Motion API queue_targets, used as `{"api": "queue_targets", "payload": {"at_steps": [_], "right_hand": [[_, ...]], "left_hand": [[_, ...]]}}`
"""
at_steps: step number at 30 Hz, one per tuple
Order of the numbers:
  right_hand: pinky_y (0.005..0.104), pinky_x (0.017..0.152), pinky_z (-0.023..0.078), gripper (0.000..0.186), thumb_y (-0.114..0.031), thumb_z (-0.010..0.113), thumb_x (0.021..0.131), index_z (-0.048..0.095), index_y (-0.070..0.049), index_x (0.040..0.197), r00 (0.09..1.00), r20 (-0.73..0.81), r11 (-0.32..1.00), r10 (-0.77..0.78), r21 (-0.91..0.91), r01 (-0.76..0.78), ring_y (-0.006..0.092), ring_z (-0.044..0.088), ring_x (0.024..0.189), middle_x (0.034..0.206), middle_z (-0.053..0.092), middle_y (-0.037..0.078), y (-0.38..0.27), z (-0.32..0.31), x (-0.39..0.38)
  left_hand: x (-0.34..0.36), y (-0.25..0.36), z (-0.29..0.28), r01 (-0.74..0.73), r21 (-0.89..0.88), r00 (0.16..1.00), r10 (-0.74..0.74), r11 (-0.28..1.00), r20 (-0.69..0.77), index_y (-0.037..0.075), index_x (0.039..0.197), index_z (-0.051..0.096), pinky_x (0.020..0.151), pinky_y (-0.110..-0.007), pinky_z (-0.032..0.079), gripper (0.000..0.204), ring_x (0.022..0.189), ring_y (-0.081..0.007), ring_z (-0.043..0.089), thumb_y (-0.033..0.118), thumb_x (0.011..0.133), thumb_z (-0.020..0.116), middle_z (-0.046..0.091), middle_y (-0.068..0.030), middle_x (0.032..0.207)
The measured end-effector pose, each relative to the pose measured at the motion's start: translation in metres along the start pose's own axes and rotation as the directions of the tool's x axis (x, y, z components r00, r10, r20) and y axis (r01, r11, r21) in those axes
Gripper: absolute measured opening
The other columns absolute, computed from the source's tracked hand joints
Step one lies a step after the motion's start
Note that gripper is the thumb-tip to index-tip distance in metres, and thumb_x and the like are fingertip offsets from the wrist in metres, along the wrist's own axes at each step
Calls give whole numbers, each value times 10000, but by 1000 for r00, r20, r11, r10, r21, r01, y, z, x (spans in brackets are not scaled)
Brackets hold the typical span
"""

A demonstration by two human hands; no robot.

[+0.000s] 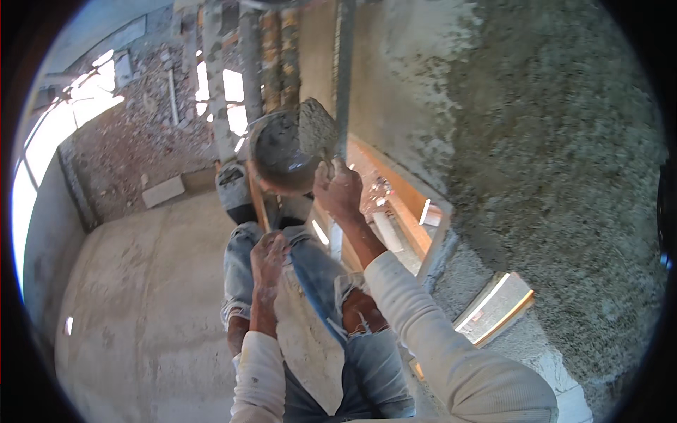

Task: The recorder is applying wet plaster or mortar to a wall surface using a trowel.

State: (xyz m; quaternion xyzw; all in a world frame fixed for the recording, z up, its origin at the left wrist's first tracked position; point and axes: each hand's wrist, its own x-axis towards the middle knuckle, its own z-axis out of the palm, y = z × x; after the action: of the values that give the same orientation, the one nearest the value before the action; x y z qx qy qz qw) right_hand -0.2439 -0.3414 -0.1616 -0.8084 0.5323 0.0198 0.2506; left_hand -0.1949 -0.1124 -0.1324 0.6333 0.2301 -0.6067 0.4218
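Note:
My right hand [340,187] is closed around the handle of a trowel [319,130] whose blade is coated with grey mortar. The blade lies over the right side of a round pan [285,185], and dark wet mortar [276,144] shows inside it. Nearer to me, my left hand [269,255] is curled closed in front of my knees. What it holds, if anything, is hidden by the fingers. A thin blue edge [310,299] runs down beside that hand along my leg.
A rough plastered wall [557,176] rises at the right, with a window-like opening [402,211] beside it. Metal poles [211,77] and rusty poles [289,60] stand behind the pan. Rubble [155,134] covers ground at far left, beyond a concrete slab [141,282].

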Motion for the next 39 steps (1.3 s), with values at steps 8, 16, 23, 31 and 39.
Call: {"api": "queue_targets", "payload": {"at_steps": [8, 16, 23, 31, 39], "right_hand": [[435, 571, 550, 185, -164, 695, 948, 665, 18, 946, 958, -23, 874, -286, 403, 271, 369, 684, 585, 688, 682, 203, -124, -167, 70], [238, 399, 466, 158, -186, 690, 979, 698, -33, 943, 857, 479, 521, 190, 691, -501, 90, 573, 487, 715, 645, 22, -19, -287, 177], [317, 519, 521, 255, -279, 699, 971, 700, -28, 925, 959, 9, 901, 284, 340, -270, 120, 616, 593, 630, 604, 51, -12, -317, 70], [521, 844, 554, 358, -228, 680, 868, 648, -17, 1156, 841, 539, 862, 53, -450, 235, 429, 707, 949, 999, 728, 242, 35, -42, 18], [540, 776, 557, 254, -256, 620, 909, 683, -10, 901, 907, 391, 988, 155, -73, -137, 459, 710, 888, 895, 712, 291, 11, 92, -14]], "left_hand": [[7, 11, 9, 0, 5, 1000, 0, 1000, 5, -39, 1226, 669, 651, -231, 482, 336, 767, -102, 632, 240, 1042, 630, 708, -56, 920], [1, 18, 27, -5, -22, 1000, 6, 1000, 26, -40, 1176, 686, 631, -237, 466, 324, 739, -97, 615, 250, 1042, 631, 665, -25, 857], [-12, 20, 12, -11, -20, 1000, 11, 1000, -3, -25, 1145, 688, 644, -246, 467, 303, 747, -88, 596, 252, 1030, 643, 647, -8, 842], [-2, 30, 16, -12, -12, 1000, 12, 1000, -28, -13, 1280, 648, 787, -271, 518, 395, 889, -137, 667, 301, 1042, 622, 711, -59, 1011], [-2, 18, 7, -1, -19, 1000, 1, 1000, 15, -55, 1274, 637, 771, -261, 508, 427, 911, -144, 670, 307, 1049, 615, 715, -90, 1024]]}}
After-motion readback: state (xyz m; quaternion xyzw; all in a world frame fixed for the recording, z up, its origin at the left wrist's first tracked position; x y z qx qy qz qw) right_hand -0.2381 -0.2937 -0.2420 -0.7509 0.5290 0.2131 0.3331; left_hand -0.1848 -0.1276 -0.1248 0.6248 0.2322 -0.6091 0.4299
